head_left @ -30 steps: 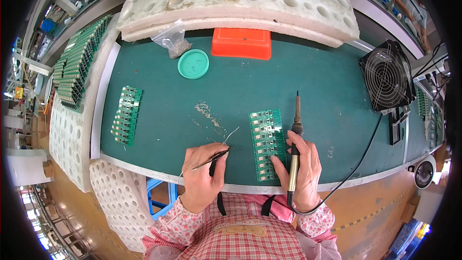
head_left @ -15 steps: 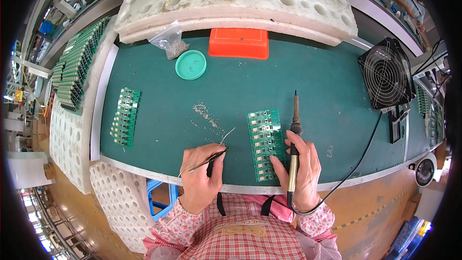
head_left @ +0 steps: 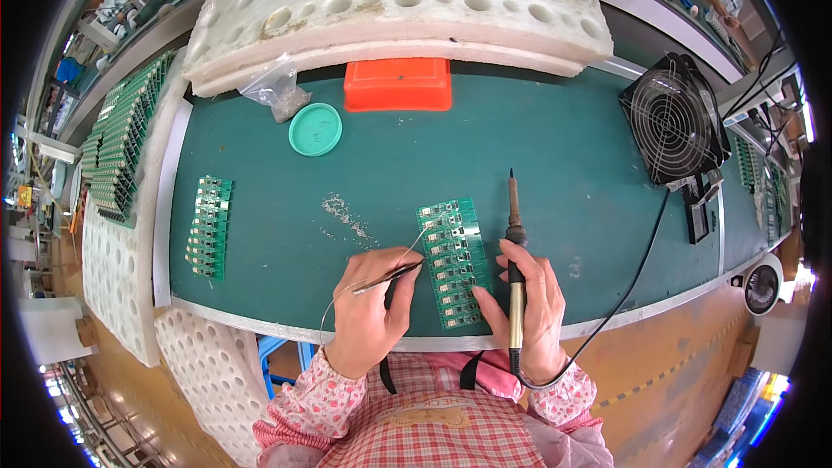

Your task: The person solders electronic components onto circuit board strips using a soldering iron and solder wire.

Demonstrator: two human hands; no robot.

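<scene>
My left hand [head_left: 367, 316] is closed on dark tweezers [head_left: 387, 277] together with a thin strand of solder wire [head_left: 415, 247]. The wire's end reaches the upper left part of a green circuit board panel [head_left: 452, 264], which lies flat. The tweezer tips sit close to the panel's left edge. In my right hand [head_left: 539, 321] is a soldering iron [head_left: 516, 234], its tip pointing away from me, to the right of the panel. My right thumb is at the panel's lower right edge. Left of the panel lies a scatter of tiny pale parts [head_left: 348, 217].
Another circuit board panel [head_left: 209, 227] lies at the left. Farther back are a round green lid [head_left: 315, 130], a plastic bag [head_left: 279, 94], an upturned red tray [head_left: 398, 85] and white foam [head_left: 390, 26]. A black fan [head_left: 674, 121] stands right; the iron's cord [head_left: 637, 295] curves toward it.
My left hand has come over to the panel, bringing the tweezers and the wire's end to its left side. My right hand keeps its hold on the iron. The whole view has shifted slightly.
</scene>
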